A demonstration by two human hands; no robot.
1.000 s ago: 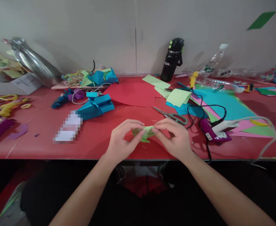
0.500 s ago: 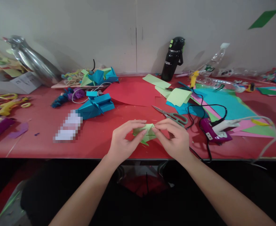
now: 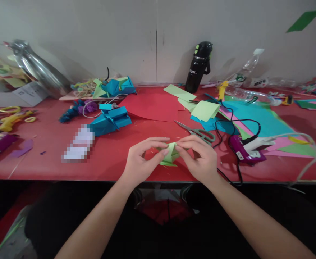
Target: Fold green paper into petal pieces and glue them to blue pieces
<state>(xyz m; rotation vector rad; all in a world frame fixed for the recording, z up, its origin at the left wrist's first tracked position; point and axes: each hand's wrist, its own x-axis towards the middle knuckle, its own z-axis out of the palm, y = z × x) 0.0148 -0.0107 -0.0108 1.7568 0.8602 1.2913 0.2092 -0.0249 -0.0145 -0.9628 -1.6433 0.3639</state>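
Observation:
A small folded light green paper (image 3: 170, 154) is between my two hands, just above the red table (image 3: 147, 135). My left hand (image 3: 144, 158) pinches its left side between thumb and fingers. On the right, my right hand (image 3: 199, 156) grips the paper's upper right corner with thumb and forefinger. Grey-handled scissors (image 3: 198, 133) lie open just behind my right hand. Behind and to the left sits a folded blue paper piece (image 3: 111, 120). A large red paper sheet (image 3: 152, 104) lies farther back.
A purple power strip (image 3: 245, 151) with black and white cables is to the right, near coloured sheets (image 3: 265, 120). A black bottle (image 3: 198, 68) and a yellow glue gun (image 3: 222, 90) stand behind. At the left are a steel jug (image 3: 39, 68) and another yellow glue gun (image 3: 9, 122).
The green paper has turned and changed shape between my fingers, now looking narrower, with its lower flap shifted. Both hands have stayed nearly in place and still hold it.

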